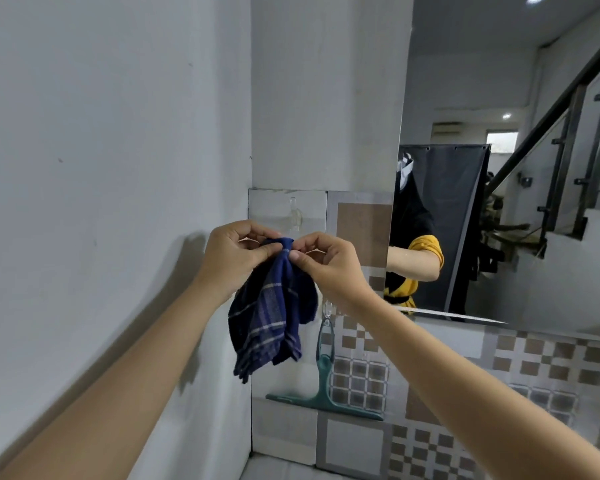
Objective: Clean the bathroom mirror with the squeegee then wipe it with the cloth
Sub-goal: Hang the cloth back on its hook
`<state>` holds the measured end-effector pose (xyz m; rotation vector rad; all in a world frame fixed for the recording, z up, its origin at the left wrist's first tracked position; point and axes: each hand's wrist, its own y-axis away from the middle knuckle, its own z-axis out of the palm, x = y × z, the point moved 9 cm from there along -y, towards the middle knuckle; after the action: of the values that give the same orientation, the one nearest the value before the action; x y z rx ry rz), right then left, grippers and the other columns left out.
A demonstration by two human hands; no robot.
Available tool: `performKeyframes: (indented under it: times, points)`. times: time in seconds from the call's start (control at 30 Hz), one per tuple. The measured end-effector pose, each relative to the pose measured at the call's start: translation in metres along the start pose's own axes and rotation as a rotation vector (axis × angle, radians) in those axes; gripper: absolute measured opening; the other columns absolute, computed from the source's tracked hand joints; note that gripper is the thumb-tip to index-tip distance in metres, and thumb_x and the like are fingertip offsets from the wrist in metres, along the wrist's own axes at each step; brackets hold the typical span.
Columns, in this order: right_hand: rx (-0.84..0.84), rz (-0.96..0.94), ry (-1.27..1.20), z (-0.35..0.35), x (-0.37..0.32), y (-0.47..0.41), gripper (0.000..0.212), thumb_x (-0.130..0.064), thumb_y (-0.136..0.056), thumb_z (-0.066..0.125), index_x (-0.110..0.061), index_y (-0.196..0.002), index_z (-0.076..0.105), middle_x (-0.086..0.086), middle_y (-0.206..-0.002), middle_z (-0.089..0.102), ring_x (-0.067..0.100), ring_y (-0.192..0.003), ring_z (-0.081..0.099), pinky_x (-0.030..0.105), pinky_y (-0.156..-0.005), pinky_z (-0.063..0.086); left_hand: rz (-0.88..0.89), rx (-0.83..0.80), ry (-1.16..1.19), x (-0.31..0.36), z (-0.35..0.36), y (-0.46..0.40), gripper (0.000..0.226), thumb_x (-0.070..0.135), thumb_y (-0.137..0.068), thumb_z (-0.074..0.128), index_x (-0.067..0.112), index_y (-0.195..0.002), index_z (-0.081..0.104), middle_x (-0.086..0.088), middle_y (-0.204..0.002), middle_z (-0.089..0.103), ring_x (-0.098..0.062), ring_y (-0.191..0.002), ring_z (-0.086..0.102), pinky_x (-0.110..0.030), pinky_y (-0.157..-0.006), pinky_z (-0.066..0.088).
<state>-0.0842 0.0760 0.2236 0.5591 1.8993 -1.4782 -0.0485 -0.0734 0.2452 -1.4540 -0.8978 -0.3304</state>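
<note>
A dark blue checked cloth (269, 313) hangs down in front of the tiled wall. My left hand (234, 254) and my right hand (326, 263) both pinch its bunched top corner, just below a clear plastic wall hook (294, 216). Whether the cloth touches the hook I cannot tell. A teal squeegee (324, 386) hangs blade down from a second hook on the tiles, below my right wrist and right of the cloth. The mirror (499, 174) fills the upper right and reflects my arm and yellow sleeve.
A plain grey wall (101, 168) closes the left side and meets the tiled wall (361, 223) at a corner. Brown and white patterned tiles (534, 362) run below the mirror. The mirror reflects a staircase railing and a dark curtain.
</note>
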Motion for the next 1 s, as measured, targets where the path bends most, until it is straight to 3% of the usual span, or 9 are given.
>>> performKeyframes:
  times: [0.07,0.13,0.23,0.37,0.53,0.73,0.8,0.9,1.0]
  points:
    - [-0.019,0.006,0.096,-0.003,-0.005,-0.011,0.012,-0.008,-0.082,0.073,-0.018,-0.078,0.069,0.009,-0.075,0.068,0.02,-0.068,0.061,0.037,-0.069,0.053,0.005,0.007,-0.026,0.0,-0.003,-0.009,0.02,0.002,-0.07,0.076,0.021,-0.072,0.071,0.003,-0.068,0.071,-0.014,-0.066,0.064,-0.027,-0.07,0.055]
    - [-0.065,-0.02,0.228,-0.007,-0.014,-0.025,0.009,-0.01,-0.081,0.074,-0.019,-0.081,0.072,0.004,-0.075,0.071,0.011,-0.066,0.064,0.027,-0.069,0.056,0.023,-0.002,-0.106,0.004,-0.004,-0.018,0.015,0.005,-0.069,0.077,0.017,-0.073,0.07,-0.005,-0.07,0.07,-0.017,-0.064,0.063,-0.024,-0.066,0.054]
    - [-0.125,-0.101,0.522,-0.016,-0.029,-0.048,0.008,-0.014,-0.083,0.072,-0.021,-0.085,0.075,-0.011,-0.075,0.067,0.0,-0.063,0.059,0.011,-0.064,0.045,0.061,-0.04,-0.277,0.011,0.002,-0.034,0.014,0.008,-0.07,0.078,0.019,-0.072,0.069,0.004,-0.066,0.065,-0.013,-0.058,0.059,-0.018,-0.058,0.048]
    - [-0.148,-0.237,0.826,-0.025,-0.046,-0.078,0.012,-0.017,-0.086,0.069,-0.018,-0.096,0.075,-0.001,-0.092,0.054,0.008,-0.078,0.05,0.006,-0.068,0.037,0.156,-0.054,-0.417,0.025,0.014,-0.061,0.014,0.01,-0.071,0.076,0.018,-0.082,0.073,0.015,-0.075,0.058,-0.005,-0.07,0.057,-0.015,-0.069,0.043]
    - [-0.081,-0.333,0.899,-0.03,-0.059,-0.108,0.015,-0.016,-0.086,0.068,-0.013,-0.1,0.073,0.004,-0.097,0.043,0.012,-0.082,0.045,-0.003,-0.069,0.033,0.215,-0.051,-0.492,0.03,0.019,-0.098,0.018,0.006,-0.077,0.07,0.015,-0.092,0.073,0.004,-0.086,0.056,-0.012,-0.081,0.057,-0.015,-0.073,0.042]
    - [-0.101,-0.261,0.942,-0.023,-0.04,-0.124,0.034,-0.029,-0.08,0.076,-0.013,-0.108,0.069,0.003,-0.105,0.036,0.014,-0.093,0.042,0.009,-0.072,0.033,0.206,-0.058,-0.527,0.016,0.023,-0.116,0.022,0.0,-0.082,0.063,0.011,-0.099,0.072,0.007,-0.083,0.054,-0.004,-0.076,0.053,-0.003,-0.065,0.039]
    - [-0.09,-0.243,0.922,-0.022,-0.03,-0.122,0.033,-0.029,-0.081,0.074,-0.012,-0.109,0.069,0.004,-0.104,0.037,0.014,-0.093,0.041,0.011,-0.077,0.031,0.194,-0.046,-0.497,0.006,0.022,-0.114,0.021,0.002,-0.082,0.063,0.01,-0.099,0.072,0.011,-0.081,0.056,0.002,-0.073,0.052,0.001,-0.065,0.039]
    - [-0.076,-0.253,0.885,-0.02,-0.022,-0.117,0.027,-0.026,-0.086,0.069,-0.011,-0.109,0.07,0.005,-0.095,0.044,0.014,-0.091,0.041,0.012,-0.075,0.028,0.188,-0.028,-0.419,-0.004,0.023,-0.107,0.021,0.002,-0.083,0.062,0.01,-0.101,0.071,0.003,-0.092,0.066,0.004,-0.076,0.056,0.0,-0.068,0.042]
    - [-0.084,-0.234,0.892,-0.016,-0.017,-0.114,0.023,-0.02,-0.091,0.062,-0.008,-0.108,0.07,0.01,-0.094,0.05,0.021,-0.094,0.046,0.019,-0.077,0.031,0.2,-0.026,-0.371,-0.009,0.025,-0.099,0.023,0.002,-0.085,0.059,0.009,-0.104,0.07,-0.001,-0.099,0.068,-0.003,-0.084,0.06,0.002,-0.069,0.04]
